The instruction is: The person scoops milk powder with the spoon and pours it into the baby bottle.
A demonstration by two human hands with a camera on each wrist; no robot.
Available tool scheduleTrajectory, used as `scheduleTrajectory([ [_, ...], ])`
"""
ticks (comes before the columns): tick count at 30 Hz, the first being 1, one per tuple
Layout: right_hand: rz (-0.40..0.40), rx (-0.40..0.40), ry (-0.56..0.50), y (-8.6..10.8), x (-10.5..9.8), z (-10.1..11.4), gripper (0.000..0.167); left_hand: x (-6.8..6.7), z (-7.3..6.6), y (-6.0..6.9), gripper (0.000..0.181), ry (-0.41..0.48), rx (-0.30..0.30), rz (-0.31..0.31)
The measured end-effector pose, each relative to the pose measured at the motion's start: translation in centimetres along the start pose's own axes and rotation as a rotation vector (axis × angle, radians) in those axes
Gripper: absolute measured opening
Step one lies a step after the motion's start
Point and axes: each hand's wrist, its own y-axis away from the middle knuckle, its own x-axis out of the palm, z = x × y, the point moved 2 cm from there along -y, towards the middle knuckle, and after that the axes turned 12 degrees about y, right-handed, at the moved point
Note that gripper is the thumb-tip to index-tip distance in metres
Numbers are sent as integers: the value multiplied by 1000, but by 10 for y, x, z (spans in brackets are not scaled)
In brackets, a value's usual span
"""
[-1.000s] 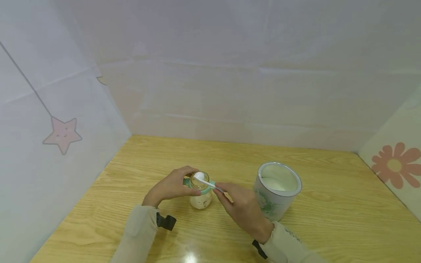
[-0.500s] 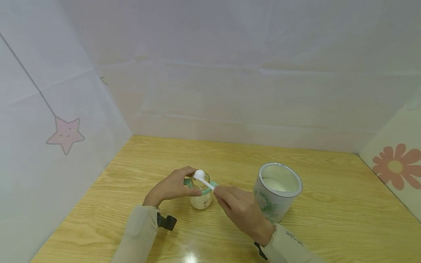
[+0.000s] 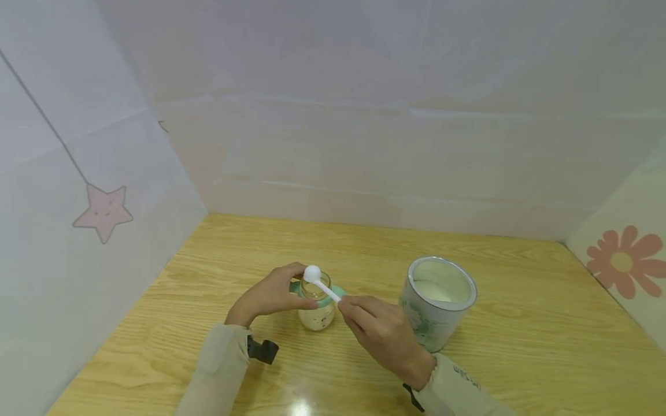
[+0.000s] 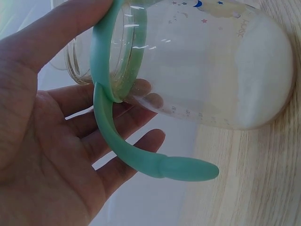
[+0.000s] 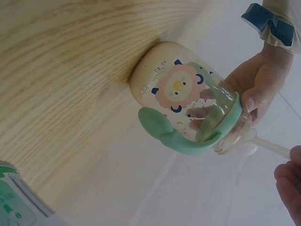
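A clear baby bottle (image 3: 317, 319) with a green two-handled collar (image 4: 127, 150) stands upright on the table. Its mouth is uncovered, and white powder (image 4: 265, 70) lies at the bottom in the left wrist view. My left hand (image 3: 267, 294) holds the bottle around its neck, thumb in front and fingers behind. My right hand (image 3: 382, 329) pinches the handle of a white measuring scoop (image 3: 313, 274). The scoop's round bowl is at the far rim of the bottle's mouth; whether any powder is in it I cannot tell.
To the right of my right hand stands an uncovered white milk powder can (image 3: 437, 323) with a green print and pale powder inside. The wooden table (image 3: 520, 335) meets pale sheet walls (image 3: 364, 144) at the back and sides.
My right hand has turned over, and the scoop's bowl has shifted slightly up and left over the bottle's mouth. The left hand and the bottle stay in place.
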Motion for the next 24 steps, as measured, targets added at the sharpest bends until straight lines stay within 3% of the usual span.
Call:
scheduleTrajectory([
  [10,-8,10,-5,-2,-5,-1,37,1,-3,2,63,15,-20,3],
  [16,4,55,-7,-1,-8,-4,36,1,-8,2,69,-20,3,-15],
  [24,-21,32,-27,-8,-14,-7,34,1,-14,1,68,-15,27,-26],
])
